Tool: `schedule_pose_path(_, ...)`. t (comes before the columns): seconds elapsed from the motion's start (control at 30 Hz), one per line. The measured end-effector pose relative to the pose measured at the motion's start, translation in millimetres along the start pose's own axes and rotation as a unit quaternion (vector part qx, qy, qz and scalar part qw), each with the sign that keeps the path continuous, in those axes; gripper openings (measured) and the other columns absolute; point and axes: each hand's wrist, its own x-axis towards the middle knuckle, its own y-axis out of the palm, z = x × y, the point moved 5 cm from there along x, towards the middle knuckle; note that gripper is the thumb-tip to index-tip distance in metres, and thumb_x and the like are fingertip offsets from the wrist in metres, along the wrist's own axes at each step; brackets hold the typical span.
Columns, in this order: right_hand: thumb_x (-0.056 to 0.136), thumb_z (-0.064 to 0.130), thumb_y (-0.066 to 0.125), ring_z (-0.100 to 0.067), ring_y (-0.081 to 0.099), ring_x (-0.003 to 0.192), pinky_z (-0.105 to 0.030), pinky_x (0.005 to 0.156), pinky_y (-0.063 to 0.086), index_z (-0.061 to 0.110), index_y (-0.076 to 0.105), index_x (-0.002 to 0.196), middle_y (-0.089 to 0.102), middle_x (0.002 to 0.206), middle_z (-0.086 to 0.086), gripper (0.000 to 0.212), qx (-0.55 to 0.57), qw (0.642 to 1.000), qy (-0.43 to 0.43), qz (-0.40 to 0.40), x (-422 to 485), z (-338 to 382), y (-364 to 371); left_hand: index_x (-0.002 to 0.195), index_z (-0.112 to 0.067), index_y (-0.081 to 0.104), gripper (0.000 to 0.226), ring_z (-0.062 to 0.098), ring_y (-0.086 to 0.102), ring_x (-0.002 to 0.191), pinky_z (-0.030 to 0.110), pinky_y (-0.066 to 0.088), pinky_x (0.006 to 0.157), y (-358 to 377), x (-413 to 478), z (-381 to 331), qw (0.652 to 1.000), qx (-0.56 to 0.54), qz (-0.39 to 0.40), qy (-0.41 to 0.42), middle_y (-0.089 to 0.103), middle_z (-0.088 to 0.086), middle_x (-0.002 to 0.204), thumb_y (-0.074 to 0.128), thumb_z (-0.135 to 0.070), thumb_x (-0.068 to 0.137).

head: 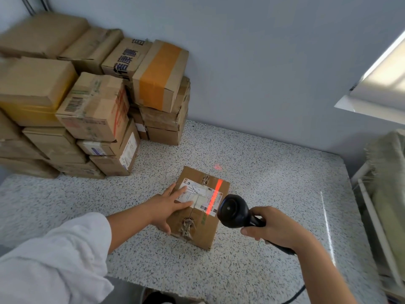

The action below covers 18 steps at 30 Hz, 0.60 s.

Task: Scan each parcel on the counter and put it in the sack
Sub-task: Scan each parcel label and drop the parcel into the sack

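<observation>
Mid-scan: my left hand [168,205] lies flat on the parcel [203,229] at centre frame, and my right hand [274,227] grips the scanner [234,210]. Next I should carry it to the sack [388,163], right edge.

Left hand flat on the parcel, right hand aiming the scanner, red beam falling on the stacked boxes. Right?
No: the head view shows the red beam across the parcel under the left hand, not the stacked boxes. The right hand does aim the scanner.

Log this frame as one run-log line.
step: scanning | left hand: flat on parcel label | right hand: holds scanner | red beam: across label | parcel: on counter | other boxes: stacked back left
</observation>
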Motion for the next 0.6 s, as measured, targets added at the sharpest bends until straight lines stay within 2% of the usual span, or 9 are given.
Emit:
schedule_pose_path(0.17, 0.082, 0.032, 0.067, -0.005, 0.061, 0.068, -0.015, 0.057, 0.048, 0.026, 0.057, 0.091, 0.062, 0.076, 0.008, 0.015, 0.003, 1.000, 0.000, 0.001, 0.4, -0.4, 1.5, 0.147, -0.043, -0.005, 0.106, 0.029, -0.027, 0.140, 0.050, 0.028, 0.112, 0.3, -0.5, -0.9, 1.000, -0.012, -0.003, -0.003, -0.033, -0.004, 0.151, 0.074, -0.041, 0.076)
schedule_pose_path(0.27, 0.083, 0.032, 0.067, -0.004, 0.060, 0.065, -0.016, 0.057, 0.048, 0.025, 0.057, 0.093, 0.062, 0.074, 0.008, 0.016, 0.004, 1.000, 0.001, -0.001, 0.0, -0.8, 0.9, 0.146, -0.044, -0.005, 0.107, 0.028, -0.031, 0.138, 0.057, 0.009, 0.115, 4.7, -0.6, -3.8, 0.995, -0.100, 0.012, -0.025, -0.036, -0.004, 0.149, 0.075, -0.038, 0.075)
schedule_pose_path(0.33, 0.082, 0.033, 0.067, -0.006, 0.061, 0.065, -0.018, 0.059, 0.049, 0.030, 0.055, 0.089, 0.063, 0.073, 0.008, 0.014, 0.003, 1.000, -0.003, -0.001, -0.2, -1.8, 1.4, 0.147, -0.041, -0.005, 0.110, 0.031, -0.034, 0.135, 0.059, -0.007, 0.112, 6.3, -0.5, -11.8, 0.979, -0.196, 0.018, -0.053, -0.040, 0.002, 0.147, 0.071, -0.058, 0.069)
schedule_pose_path(0.4, 0.081, 0.034, 0.068, -0.010, 0.062, 0.069, -0.022, 0.062, 0.051, 0.033, 0.054, 0.086, 0.063, 0.075, 0.007, 0.015, 0.005, 1.000, -0.008, -0.001, -0.2, -2.3, 1.9, 0.148, -0.033, -0.012, 0.127, 0.035, -0.035, 0.134, 0.060, -0.012, 0.109, 6.4, 2.4, -25.2, 0.961, -0.257, 0.001, -0.105, -0.042, 0.009, 0.145, 0.057, -0.082, 0.053)
schedule_pose_path(0.5, 0.081, 0.035, 0.068, -0.010, 0.061, 0.067, -0.025, 0.065, 0.051, 0.031, 0.055, 0.088, 0.062, 0.075, 0.007, 0.015, 0.007, 1.000, -0.012, -0.004, -1.0, -3.8, 3.4, 0.141, -0.023, -0.032, 0.142, 0.042, -0.036, 0.132, 0.063, -0.014, 0.105, 10.7, 11.4, -50.5, 0.933, -0.294, -0.044, -0.205, -0.046, 0.019, 0.140, 0.055, -0.088, 0.049)
schedule_pose_path(0.6, 0.081, 0.038, 0.068, -0.007, 0.059, 0.065, -0.028, 0.069, 0.051, 0.030, 0.057, 0.093, 0.061, 0.075, 0.008, 0.018, 0.004, 1.000, -0.010, -0.017, -5.8, -8.6, 2.9, 0.139, -0.021, -0.036, 0.145, 0.045, -0.038, 0.129, 0.067, -0.013, 0.103, 13.7, 21.4, -65.9, 0.906, -0.320, -0.062, -0.269, -0.047, 0.025, 0.137, 0.059, -0.087, 0.050)
